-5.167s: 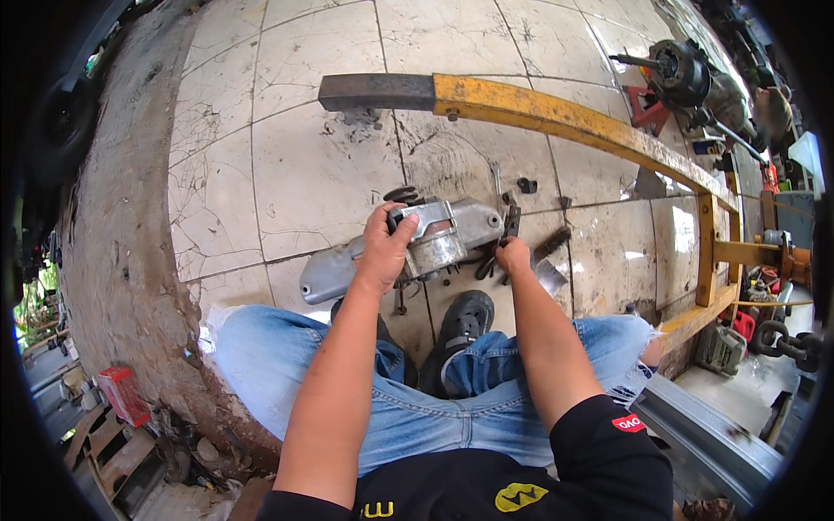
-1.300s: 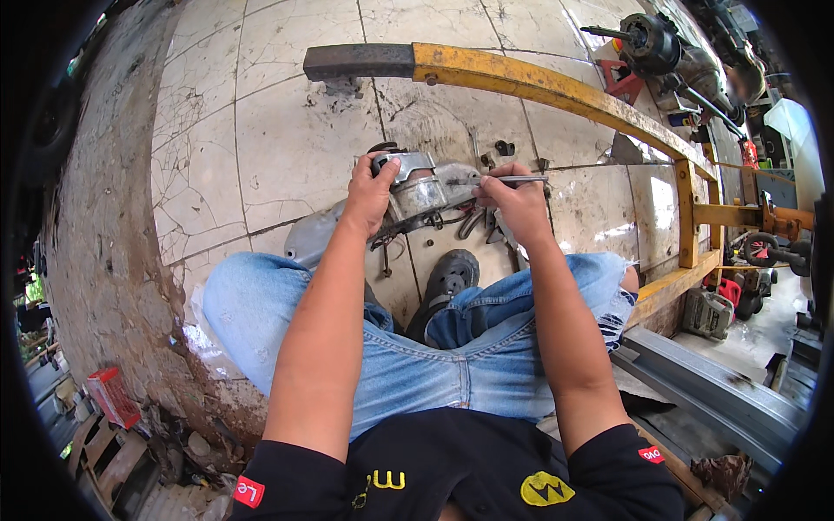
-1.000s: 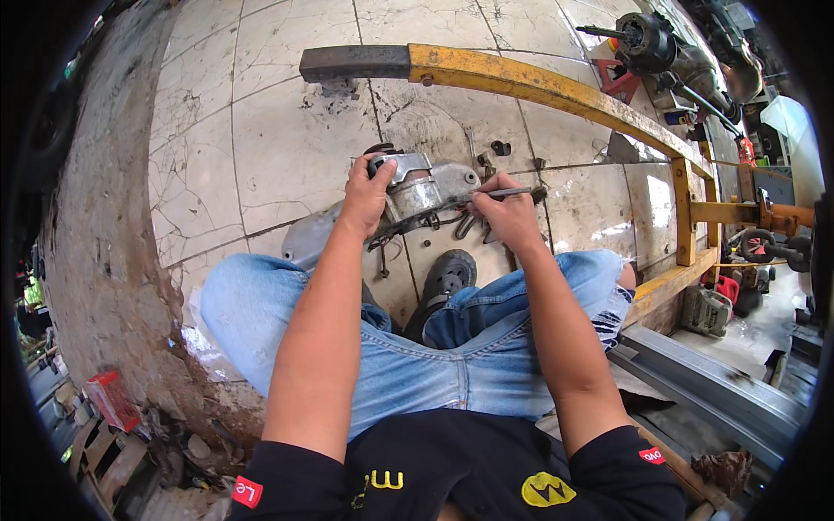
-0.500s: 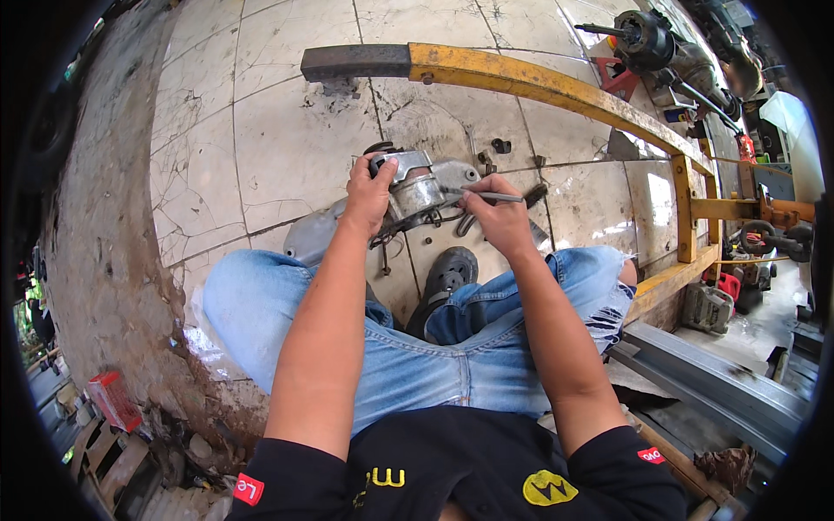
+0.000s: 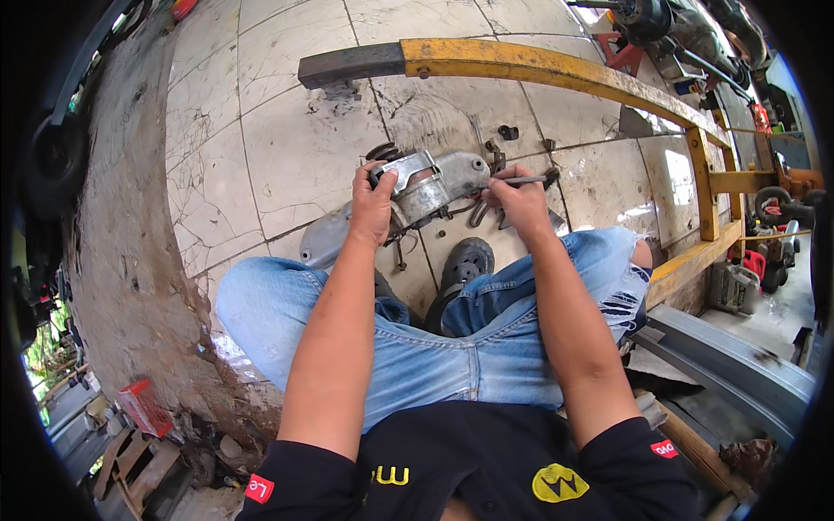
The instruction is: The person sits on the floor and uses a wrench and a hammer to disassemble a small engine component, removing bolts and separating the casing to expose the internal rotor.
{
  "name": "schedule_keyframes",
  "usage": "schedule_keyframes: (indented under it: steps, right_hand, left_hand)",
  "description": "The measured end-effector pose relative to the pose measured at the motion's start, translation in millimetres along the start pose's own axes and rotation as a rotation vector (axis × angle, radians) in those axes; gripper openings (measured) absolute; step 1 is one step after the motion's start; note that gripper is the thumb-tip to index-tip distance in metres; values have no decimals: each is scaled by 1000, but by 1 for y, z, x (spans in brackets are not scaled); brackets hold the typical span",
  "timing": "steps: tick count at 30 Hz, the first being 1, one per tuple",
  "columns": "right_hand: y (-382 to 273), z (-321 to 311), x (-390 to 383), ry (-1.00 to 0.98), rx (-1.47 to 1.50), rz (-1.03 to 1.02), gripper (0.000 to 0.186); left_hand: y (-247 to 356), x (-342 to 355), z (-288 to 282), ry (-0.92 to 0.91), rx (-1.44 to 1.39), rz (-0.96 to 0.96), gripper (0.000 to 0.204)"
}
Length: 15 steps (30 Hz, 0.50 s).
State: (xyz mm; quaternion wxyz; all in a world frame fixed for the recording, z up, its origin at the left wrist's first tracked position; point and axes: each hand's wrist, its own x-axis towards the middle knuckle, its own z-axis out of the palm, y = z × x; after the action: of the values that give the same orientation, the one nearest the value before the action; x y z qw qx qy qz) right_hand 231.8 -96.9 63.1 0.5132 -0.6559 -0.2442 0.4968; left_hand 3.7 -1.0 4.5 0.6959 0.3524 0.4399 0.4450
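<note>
The pale, cracked tile floor (image 5: 287, 139) spread beneath both grips, with the long, yellow-painted steel beam (image 5: 556, 69) crossing well beyond them. The long, silver-grey, cast-metal housing with rounded ends (image 5: 423, 200) lay at a slant, one end left of and nearer the body than the left grip (image 5: 372, 208), the other just left of the right grip (image 5: 519, 201). It looked heavy, stiff and hard to damage, though probably slick where grimy; its raised middle seemed the surest place to take hold. There the left grip was closed on the bright, flat metal bracket (image 5: 408, 165). The right grip pinched the thin, grey, rod-like tool (image 5: 526, 181), whose tip pointed left at the housing; contact could not be told. Beyond the right grip sat the small, dark metal part (image 5: 508, 133).
</note>
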Motion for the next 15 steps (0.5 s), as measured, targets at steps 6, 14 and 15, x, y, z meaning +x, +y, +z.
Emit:
schedule_keyframes:
  steps: [6,14,15]
  right_hand:
    - [-4,14,-10,-222,180,140,18]
    - [-15,10,2,-160,223,162,16]
    - [-13,13,1,-200,169,192,15]
  left_hand:
    - [8,-5,0,-4,-95,-86,32]
    - [7,-13,-12,-7,51,-58,33]
    - [7,-15,-13,-6,66,-85,33]
